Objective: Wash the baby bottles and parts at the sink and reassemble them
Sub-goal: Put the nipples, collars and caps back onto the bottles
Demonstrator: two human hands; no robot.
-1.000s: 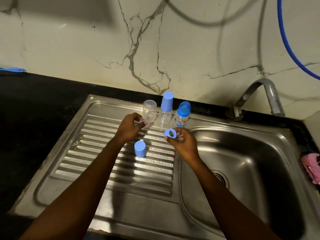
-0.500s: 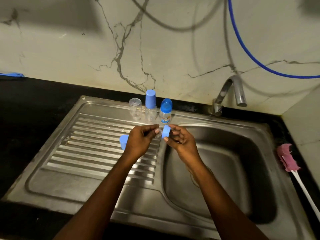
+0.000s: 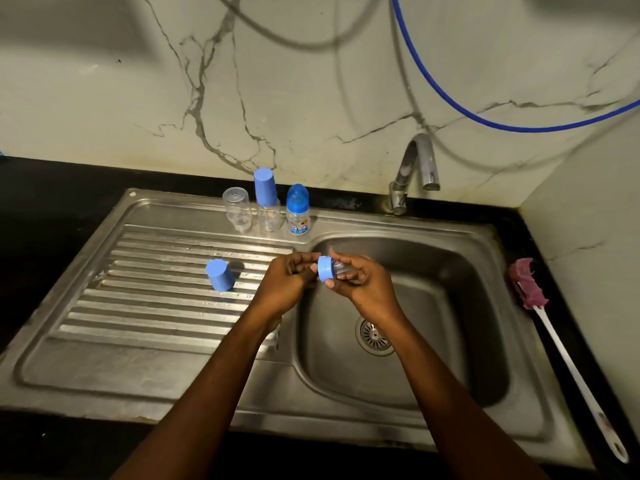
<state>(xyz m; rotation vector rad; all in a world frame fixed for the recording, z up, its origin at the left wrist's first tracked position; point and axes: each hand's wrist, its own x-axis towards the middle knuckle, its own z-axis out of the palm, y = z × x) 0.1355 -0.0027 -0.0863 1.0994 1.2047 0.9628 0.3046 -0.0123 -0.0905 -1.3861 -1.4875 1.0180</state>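
I am watching both hands working together over the edge of the sink bowl (image 3: 460,258), just in front of the three bottles. The right hand (image 3: 362,284) is pinching the blue ring (image 3: 324,268) between thumb and fingers, and the clear teat (image 3: 342,267) is now poking out of the ring toward the right palm. The left hand (image 3: 285,284) is curling its fingers in against the ring's flat side; I cannot tell if it is pinching or only pushing. Half a second ago the ring and the teat were apart, one in each hand, so the two parts are coming together, and I think this top is getting ready to go on a bottle. The hands are also sitting a bit more to the right than before. The loose blue cap (image 3: 220,275) is waiting on the ribbed tray, well apart, and the upside-down clear bottle (image 3: 237,209) is standing at the back.
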